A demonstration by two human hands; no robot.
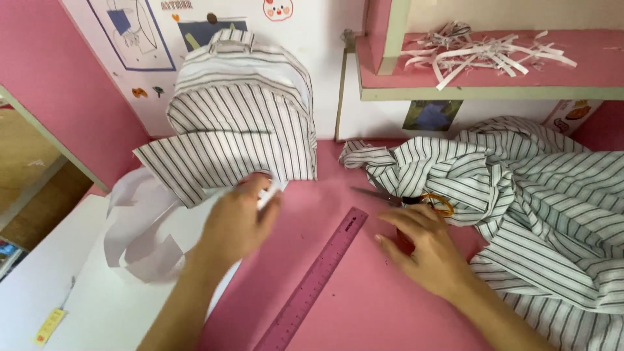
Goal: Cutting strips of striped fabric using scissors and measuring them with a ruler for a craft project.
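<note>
At the far left, a yellow tape measure (50, 326) lies on the white board (78, 286), near its lower edge. Curled sheets of white paper (140, 237) are piled further right, partly under the striped backpack (240, 117), which stands upright against the wall with a loose striped flap spread out at its base. Behind it on the wall hangs a white poster (162, 45) with blue shapes and small coloured stickers.

The left hand (237, 224) is blurred; its fingers seem closed on a bit of white paper at the flap's edge, though the grip cannot be told for sure.

A purple ruler (315, 279) lies slantwise on the pink table (364, 305) between the two hands. The right hand (426, 250) rests flat with fingers loosely together, just below the scissors (409, 198), whose orange handles sit against the heap of striped cloth (539, 195). The cloth covers the right side of the table.

Above, white paper strips (487, 52) lie tangled on a pink shelf (487, 81). Below the shelf a small blue picture (432, 114) is stuck to the wall.
</note>
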